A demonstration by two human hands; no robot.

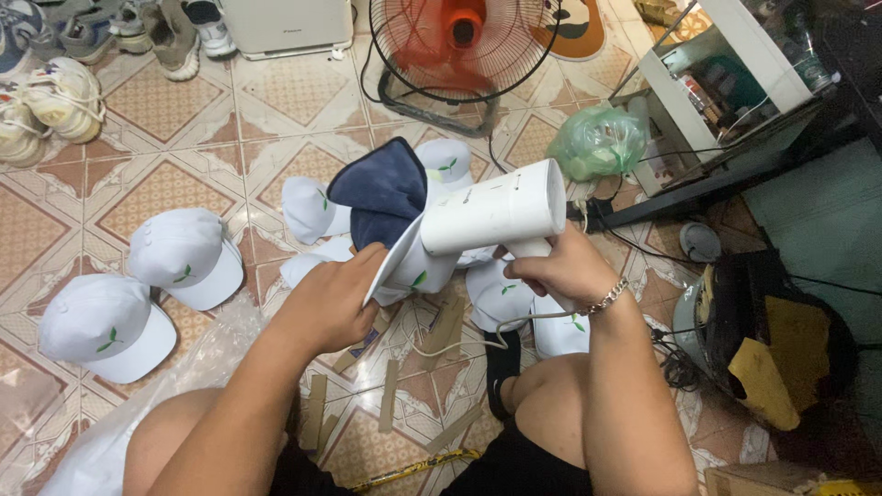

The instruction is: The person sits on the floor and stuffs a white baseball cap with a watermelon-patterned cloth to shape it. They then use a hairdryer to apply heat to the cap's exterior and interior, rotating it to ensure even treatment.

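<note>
Caps lie all over the tiled floor (184, 138), most in the middle and left of the frame. The left hand (335, 298) holds one white cap (409, 266) by its brim, fingers closed on it, with a dark blue cloth (381, 188) stuffed inside. The right hand (560, 266) grips the handle of a white steamer (496, 216), its front end against the cap. I think it works best to keep the cap stretched tight and fingers away from the hot end.
</note>
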